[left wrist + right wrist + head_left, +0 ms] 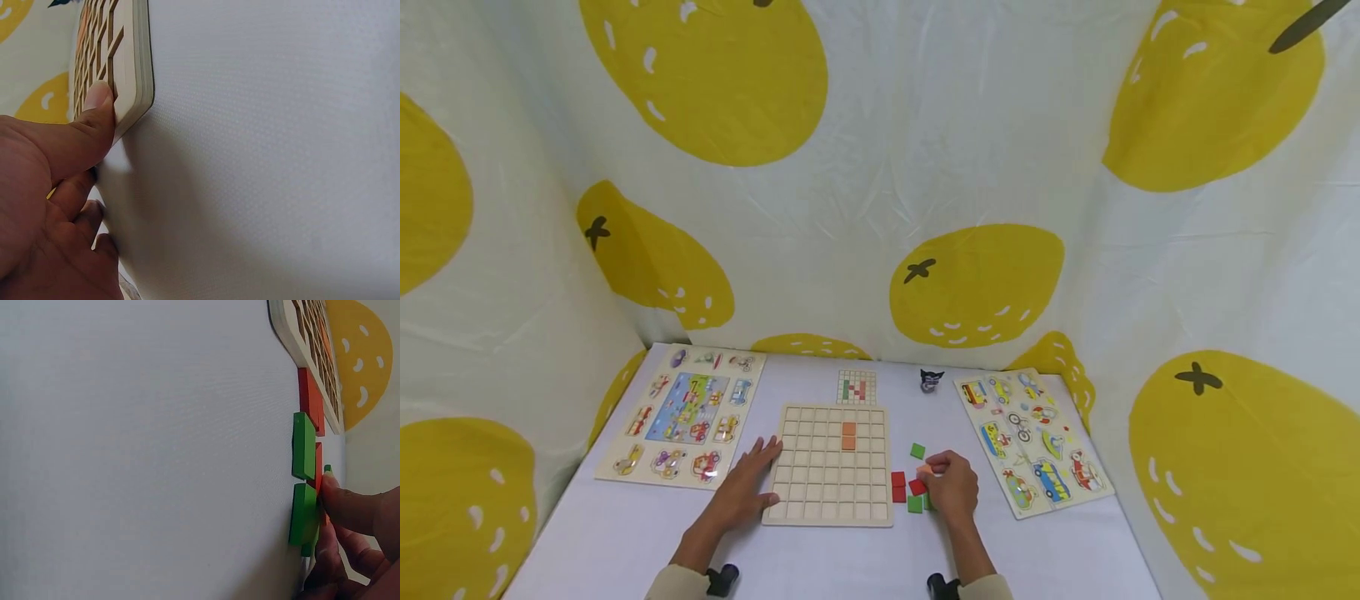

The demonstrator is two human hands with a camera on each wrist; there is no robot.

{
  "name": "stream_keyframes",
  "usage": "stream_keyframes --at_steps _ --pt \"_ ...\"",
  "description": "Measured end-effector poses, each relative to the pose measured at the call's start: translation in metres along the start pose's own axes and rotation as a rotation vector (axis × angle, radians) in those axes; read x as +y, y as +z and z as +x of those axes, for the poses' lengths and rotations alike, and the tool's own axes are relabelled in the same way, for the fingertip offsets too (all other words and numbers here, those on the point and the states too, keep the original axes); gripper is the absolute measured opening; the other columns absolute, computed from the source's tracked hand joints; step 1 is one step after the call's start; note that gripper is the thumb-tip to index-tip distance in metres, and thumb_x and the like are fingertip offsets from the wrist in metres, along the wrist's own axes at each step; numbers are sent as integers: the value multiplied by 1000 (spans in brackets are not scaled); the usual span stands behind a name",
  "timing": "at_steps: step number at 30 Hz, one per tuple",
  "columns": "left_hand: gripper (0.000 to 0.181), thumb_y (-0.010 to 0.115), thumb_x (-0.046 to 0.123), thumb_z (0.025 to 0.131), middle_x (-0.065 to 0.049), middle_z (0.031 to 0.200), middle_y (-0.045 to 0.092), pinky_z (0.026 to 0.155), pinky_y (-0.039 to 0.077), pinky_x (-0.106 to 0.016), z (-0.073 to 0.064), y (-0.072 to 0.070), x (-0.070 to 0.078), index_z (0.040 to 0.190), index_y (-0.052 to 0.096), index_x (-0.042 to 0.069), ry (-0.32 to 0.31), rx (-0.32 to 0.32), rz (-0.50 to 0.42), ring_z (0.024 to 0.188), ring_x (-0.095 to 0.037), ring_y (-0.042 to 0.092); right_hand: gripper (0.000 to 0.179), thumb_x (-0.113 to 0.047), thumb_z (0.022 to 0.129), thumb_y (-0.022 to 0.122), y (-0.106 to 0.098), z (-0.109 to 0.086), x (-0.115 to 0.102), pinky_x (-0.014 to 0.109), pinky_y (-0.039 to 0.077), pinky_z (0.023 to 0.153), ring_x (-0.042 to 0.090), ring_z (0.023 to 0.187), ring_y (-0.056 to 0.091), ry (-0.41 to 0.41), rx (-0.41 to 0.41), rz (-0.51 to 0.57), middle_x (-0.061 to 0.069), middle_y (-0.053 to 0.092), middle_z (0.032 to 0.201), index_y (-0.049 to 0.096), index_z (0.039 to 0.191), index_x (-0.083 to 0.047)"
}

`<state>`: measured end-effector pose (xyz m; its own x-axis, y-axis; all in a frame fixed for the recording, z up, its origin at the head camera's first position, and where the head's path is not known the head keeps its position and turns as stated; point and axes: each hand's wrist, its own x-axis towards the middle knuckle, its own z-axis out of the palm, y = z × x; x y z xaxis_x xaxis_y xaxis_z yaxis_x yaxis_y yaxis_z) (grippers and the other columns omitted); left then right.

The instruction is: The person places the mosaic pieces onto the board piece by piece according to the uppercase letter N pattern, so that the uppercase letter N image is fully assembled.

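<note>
A square wooden grid board lies flat on the table, with two orange tiles in adjoining cells of its upper right part. Along its left edge rests my left hand, fingers extended; in the left wrist view the thumb lies on the board's rim. My right hand is to the right of the board and pinches an orange tile between thumb and fingers. Loose red tiles and green tiles lie around those fingertips, some partly hidden by the hand.
Behind the board lies a small pattern card with green and red squares. A dark small figure stands at the back. Vehicle puzzle boards lie on both sides, the left one and the right one. A lemon-print curtain encloses the table.
</note>
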<state>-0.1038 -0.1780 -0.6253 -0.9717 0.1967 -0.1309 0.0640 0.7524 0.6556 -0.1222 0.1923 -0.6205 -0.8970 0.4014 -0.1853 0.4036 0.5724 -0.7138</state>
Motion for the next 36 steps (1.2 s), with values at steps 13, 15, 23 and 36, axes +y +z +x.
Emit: stream_keyframes --at_steps 13,15,23,36 --pt "95 87 6 82 -12 174 31 135 16 -60 0 3 -1 164 40 11 -3 7 -2 165 -40 17 18 -13 89 86 2 -4 1 26 48 60 18 76 60 -52 -7 29 2 67 83 73 101 -16" --pt "95 87 6 82 -12 174 31 135 16 -60 0 2 0 164 40 11 0 7 -5 165 -40 17 17 -15 89 86 4 -6 -2 26 47 60 18 77 60 -70 10 44 2 67 84 73 100 -17" --pt "96 87 6 82 -12 174 30 135 16 -61 -1 1 0 165 39 11 4 11 -4 165 -40 17 17 -13 86 88 19 -18 -19 27 42 62 17 80 60 -145 34 83 -2 69 83 76 96 -20" --pt "97 86 5 83 -12 175 29 135 15 -63 -1 0 2 166 37 12 -5 2 -18 165 -41 15 20 -14 83 90 54 -29 -50 22 41 56 9 69 56 -262 -56 112 -7 67 76 74 90 -22"
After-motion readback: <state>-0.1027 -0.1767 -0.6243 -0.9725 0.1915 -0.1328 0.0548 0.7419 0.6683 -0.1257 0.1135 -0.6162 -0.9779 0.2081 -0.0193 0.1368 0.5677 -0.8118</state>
